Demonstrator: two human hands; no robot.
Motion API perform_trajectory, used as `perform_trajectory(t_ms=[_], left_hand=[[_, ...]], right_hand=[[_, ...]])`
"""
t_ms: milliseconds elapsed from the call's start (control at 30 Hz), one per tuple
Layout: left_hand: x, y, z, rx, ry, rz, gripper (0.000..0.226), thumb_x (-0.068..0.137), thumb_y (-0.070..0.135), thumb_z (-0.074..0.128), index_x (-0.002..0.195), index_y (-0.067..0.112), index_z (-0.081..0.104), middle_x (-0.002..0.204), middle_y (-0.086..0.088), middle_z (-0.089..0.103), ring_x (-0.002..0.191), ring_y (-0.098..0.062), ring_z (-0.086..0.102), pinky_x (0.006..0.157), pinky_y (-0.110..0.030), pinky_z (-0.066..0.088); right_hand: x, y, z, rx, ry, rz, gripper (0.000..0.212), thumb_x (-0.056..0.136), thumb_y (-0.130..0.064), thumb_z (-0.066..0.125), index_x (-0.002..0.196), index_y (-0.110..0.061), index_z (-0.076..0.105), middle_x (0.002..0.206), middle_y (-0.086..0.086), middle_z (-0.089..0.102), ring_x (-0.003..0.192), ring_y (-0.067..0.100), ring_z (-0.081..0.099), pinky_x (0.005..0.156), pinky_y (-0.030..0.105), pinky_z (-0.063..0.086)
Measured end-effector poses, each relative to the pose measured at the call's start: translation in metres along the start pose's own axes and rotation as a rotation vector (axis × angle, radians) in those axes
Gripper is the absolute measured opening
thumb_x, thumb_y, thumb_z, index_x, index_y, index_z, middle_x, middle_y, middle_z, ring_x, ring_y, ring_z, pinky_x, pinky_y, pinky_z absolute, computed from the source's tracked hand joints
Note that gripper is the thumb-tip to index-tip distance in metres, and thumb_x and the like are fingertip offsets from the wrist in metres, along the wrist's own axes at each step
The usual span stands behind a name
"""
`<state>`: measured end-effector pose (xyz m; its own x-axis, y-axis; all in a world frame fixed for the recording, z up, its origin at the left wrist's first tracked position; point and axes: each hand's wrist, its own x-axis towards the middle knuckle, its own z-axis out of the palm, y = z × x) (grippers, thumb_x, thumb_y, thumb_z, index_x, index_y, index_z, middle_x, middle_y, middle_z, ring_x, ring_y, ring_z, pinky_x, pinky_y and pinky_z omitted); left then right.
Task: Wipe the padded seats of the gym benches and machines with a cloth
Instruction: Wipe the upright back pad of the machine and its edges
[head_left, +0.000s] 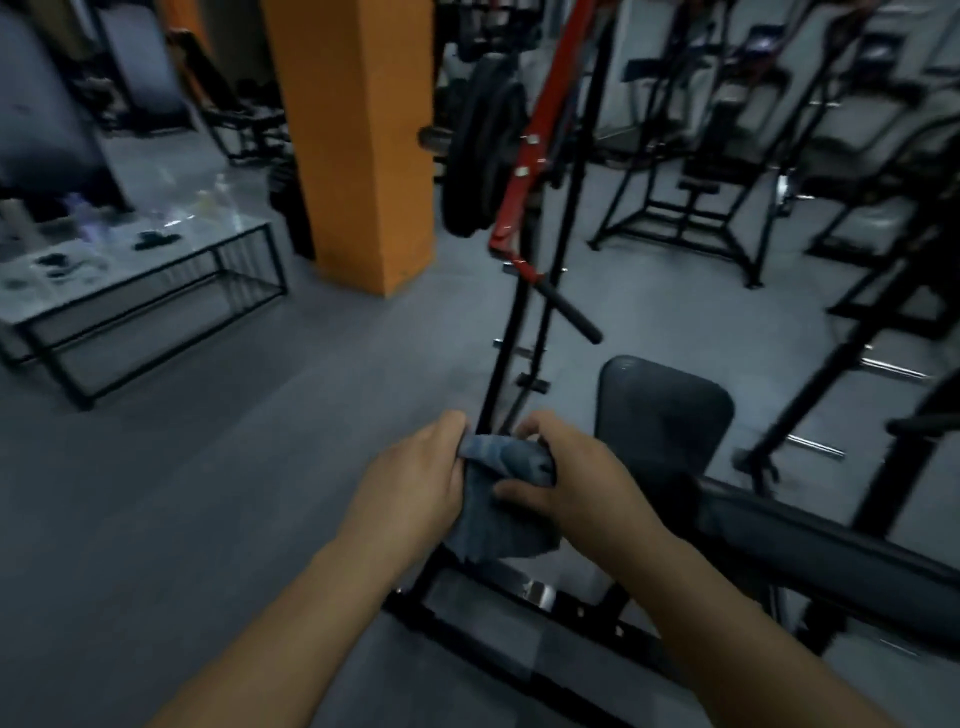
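From the head camera, both of the person's bare forearms reach forward at the middle of the scene. The left hand (415, 480) and the right hand (574, 475) hold a blue-grey cloth (501, 512) between them. The left hand's fingers are curled over the cloth's upper left edge. The right hand's fingers and thumb pinch its bunched upper right part, and the rest hangs loose below the two hands. The cloth is up in the air over the black base frame (519, 618) of a plate-loaded machine, touching no pad.

Just right of the hands sits the machine's black padded seat (667, 410). A long black pad (836, 548) runs off to the near right, partly behind the right forearm. Beyond the hands, a red lever arm (527, 156) slants up the frame and ends in a black handle grip (571, 312). Black weight plates (483, 145) hang beside it on the left.

Farther left stands an orange pillar (353, 140), and at the far left a low glass-topped table (150, 270) carries small dark items (too blurred to name). More black machines fill the far right over the grey floor (208, 467).
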<state>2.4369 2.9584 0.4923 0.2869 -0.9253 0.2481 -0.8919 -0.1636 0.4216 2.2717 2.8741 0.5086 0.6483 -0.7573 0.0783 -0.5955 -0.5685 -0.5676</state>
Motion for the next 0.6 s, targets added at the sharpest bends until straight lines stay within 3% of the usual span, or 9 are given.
perform_trajectory(t_ms=[100, 167, 300, 467, 600], left_hand=[[0.042, 0.045, 0.024, -0.101, -0.02, 0.115, 0.014, 0.096, 0.017, 0.048, 0.108, 0.024, 0.05, 0.091, 0.006, 0.056, 0.061, -0.011, 0.042, 0.059, -0.034, 0.036], [0.064, 0.07, 0.037, -0.131, -0.025, 0.213, 0.022, 0.087, 0.018, 0.05, 0.108, 0.025, 0.052, 0.097, 0.006, 0.057, 0.077, -0.013, 0.048, 0.064, -0.034, 0.039], [0.099, 0.111, 0.051, -0.168, -0.089, 0.41, 0.045, 0.075, 0.027, 0.041, 0.118, 0.024, 0.051, 0.108, 0.004, 0.054, 0.097, -0.019, 0.049, 0.077, -0.037, 0.044], [0.14, 0.155, 0.07, -0.192, -0.134, 0.626, 0.06, 0.084, 0.04, 0.04, 0.14, 0.02, 0.048, 0.14, 0.002, 0.05, 0.128, -0.017, 0.045, 0.107, -0.038, 0.039], [0.151, 0.192, 0.093, -0.272, -0.233, 0.816, 0.061, 0.084, 0.043, 0.043, 0.142, 0.022, 0.044, 0.145, 0.004, 0.046, 0.13, -0.017, 0.044, 0.105, -0.044, 0.042]], right_hand=[[0.001, 0.046, -0.036, -0.119, 0.103, 0.041, 0.026, 0.088, -0.03, 0.067, 0.081, -0.019, 0.045, 0.086, 0.001, 0.052, 0.078, 0.022, 0.053, 0.07, 0.041, 0.045], [-0.002, 0.066, -0.054, -0.092, 0.216, 0.064, 0.025, 0.086, -0.022, 0.063, 0.074, -0.016, 0.042, 0.081, 0.002, 0.048, 0.073, 0.022, 0.05, 0.068, 0.042, 0.043], [-0.007, 0.09, -0.082, 0.061, 0.429, 0.15, 0.024, 0.087, -0.019, 0.061, 0.074, -0.013, 0.041, 0.07, -0.002, 0.046, 0.064, 0.012, 0.045, 0.058, 0.029, 0.035], [-0.013, 0.116, -0.116, 0.101, 0.658, 0.347, 0.025, 0.089, -0.025, 0.063, 0.077, -0.014, 0.044, 0.063, -0.002, 0.051, 0.062, 0.014, 0.049, 0.055, 0.029, 0.037], [-0.044, 0.124, -0.134, -0.002, 0.847, 0.5, 0.027, 0.086, -0.023, 0.064, 0.073, -0.02, 0.041, 0.065, -0.005, 0.05, 0.063, 0.009, 0.049, 0.054, 0.028, 0.035]])
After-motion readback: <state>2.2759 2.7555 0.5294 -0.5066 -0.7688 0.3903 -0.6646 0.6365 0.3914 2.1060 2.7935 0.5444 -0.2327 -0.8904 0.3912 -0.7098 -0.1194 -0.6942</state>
